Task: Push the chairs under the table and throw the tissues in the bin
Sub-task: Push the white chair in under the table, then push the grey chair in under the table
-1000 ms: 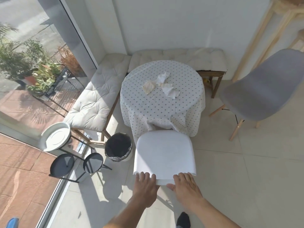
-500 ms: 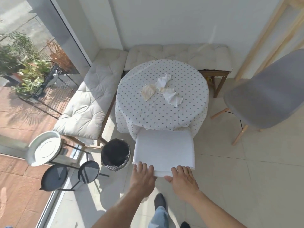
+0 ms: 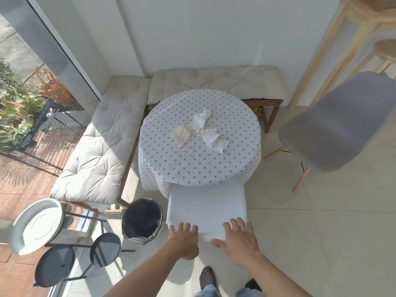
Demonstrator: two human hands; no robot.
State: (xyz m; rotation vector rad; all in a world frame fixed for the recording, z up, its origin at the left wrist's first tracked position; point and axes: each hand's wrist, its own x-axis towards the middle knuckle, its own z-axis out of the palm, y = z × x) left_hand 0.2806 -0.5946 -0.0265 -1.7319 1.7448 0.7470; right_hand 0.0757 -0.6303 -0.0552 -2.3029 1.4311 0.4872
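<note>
white fabric-covered chair (image 3: 206,205) straight ahead, front tucked under round polka-dot clothed table (image 3: 199,166) | left hand (image 3: 183,240) and right hand (image 3: 237,240) flat, fingers spread on its rear edge, gripping nothing

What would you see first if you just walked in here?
Probably the round dotted table in the middle, with crumpled tissues on top. Right in front, both hands, left and right, rest on a white chair partly under it. A grey chair stands apart at the right.

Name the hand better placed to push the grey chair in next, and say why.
Likely the right hand: the grey chair stands on the right of the table, still out. The left hand is nearer the bin.
</note>
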